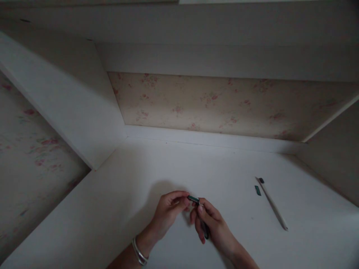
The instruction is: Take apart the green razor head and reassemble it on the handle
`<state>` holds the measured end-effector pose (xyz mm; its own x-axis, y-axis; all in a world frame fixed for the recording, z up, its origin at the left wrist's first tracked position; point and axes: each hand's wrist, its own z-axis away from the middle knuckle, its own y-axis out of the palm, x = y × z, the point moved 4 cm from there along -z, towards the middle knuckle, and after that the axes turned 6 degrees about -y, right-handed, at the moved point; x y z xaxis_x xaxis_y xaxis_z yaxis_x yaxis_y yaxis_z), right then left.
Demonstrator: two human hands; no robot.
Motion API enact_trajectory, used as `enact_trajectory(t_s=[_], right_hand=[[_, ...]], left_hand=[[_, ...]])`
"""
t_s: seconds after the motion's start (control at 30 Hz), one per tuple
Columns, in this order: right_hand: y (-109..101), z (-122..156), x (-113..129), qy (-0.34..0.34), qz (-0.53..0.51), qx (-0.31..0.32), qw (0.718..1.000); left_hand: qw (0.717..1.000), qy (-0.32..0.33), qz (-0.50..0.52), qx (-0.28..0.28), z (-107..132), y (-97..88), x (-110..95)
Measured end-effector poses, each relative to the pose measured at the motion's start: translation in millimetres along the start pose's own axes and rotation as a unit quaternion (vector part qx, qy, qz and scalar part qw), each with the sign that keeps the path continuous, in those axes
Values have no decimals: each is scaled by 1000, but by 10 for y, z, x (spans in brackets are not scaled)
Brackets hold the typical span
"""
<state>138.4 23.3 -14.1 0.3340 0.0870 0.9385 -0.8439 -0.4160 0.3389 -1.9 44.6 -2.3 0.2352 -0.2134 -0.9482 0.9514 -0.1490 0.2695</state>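
Note:
Both my hands meet low in the middle of the head view, over a white desk top (146, 175). My left hand (169, 211) pinches the tip of a small dark green pen-like object (194, 199). My right hand (209, 222) is closed round the dark body of that same object, which runs down through its fingers. A silver bangle (139, 253) sits on my left wrist. The light is dim and the object's details are hard to make out.
To the right on the desk lie a thin white stick (273, 206), a small green piece (257, 190) and a tiny dark piece (261, 180). White side panels (70, 108) and a floral-papered back wall (213, 104) enclose the desk, with a shelf overhead.

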Motion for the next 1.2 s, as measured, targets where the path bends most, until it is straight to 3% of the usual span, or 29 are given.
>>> enact_trajectory(t_s=[0.2, 0.3, 0.43, 0.73, 1.0, 1.2], right_hand=[[42, -16, -107, 34, -71, -20, 997], [60, -18, -128, 46, -106, -30, 993], [83, -17, -142, 59, -131, -38, 989], [119, -18, -167, 74, -149, -50, 985], [87, -52, -215, 64, -121, -67, 988], [-80, -76, -256, 14, 2, -100, 995]], left_hand=[[1000, -13, 2, -28, -11, -11, 13], [1000, -21, 0, -13, -6, 2, 16], [1000, 4, -12, 5, 1, 23, -17], [997, 37, -70, -11, 4, 28, -80], [993, 53, -101, -21, -4, 15, -93], [988, 83, -115, -59, -33, -59, -78]])
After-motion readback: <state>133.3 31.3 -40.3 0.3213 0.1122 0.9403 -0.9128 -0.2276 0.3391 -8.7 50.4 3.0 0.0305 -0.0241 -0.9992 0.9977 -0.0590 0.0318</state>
